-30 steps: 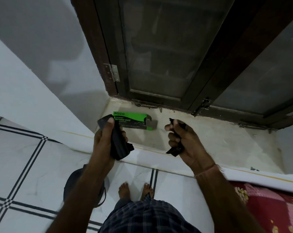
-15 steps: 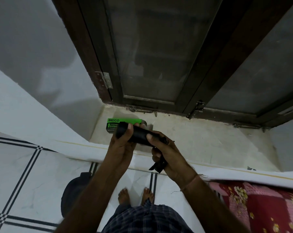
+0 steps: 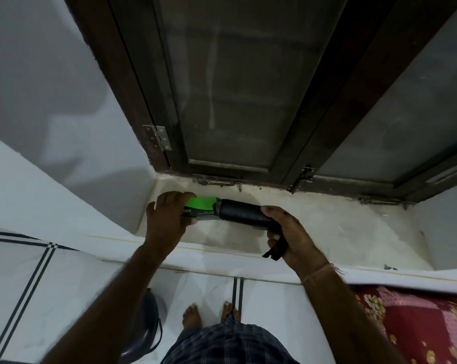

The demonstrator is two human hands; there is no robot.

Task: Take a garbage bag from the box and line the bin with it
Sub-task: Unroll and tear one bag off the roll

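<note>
Steadying the green cardboard garbage-bag box (image 3: 200, 206) w/ left hand (image 3: 167, 222), fingers curled over its top on the pale sill; keep it pinned, feed roll in straight. Black plastic bag roll (image 3: 242, 214) butts the box's open end, right hand (image 3: 290, 235) fingers wrapped round its far end. Dark round bin (image 3: 146, 327) sits on floor below.

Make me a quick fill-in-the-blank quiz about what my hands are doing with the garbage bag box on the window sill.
1. The left hand steadies the ____ box on the sill.
2. The right hand grips a black ____ of bags at the box's open end.
3. The bin stands on the ____, beside the person's feet.

Missing words: green; roll; floor
</note>
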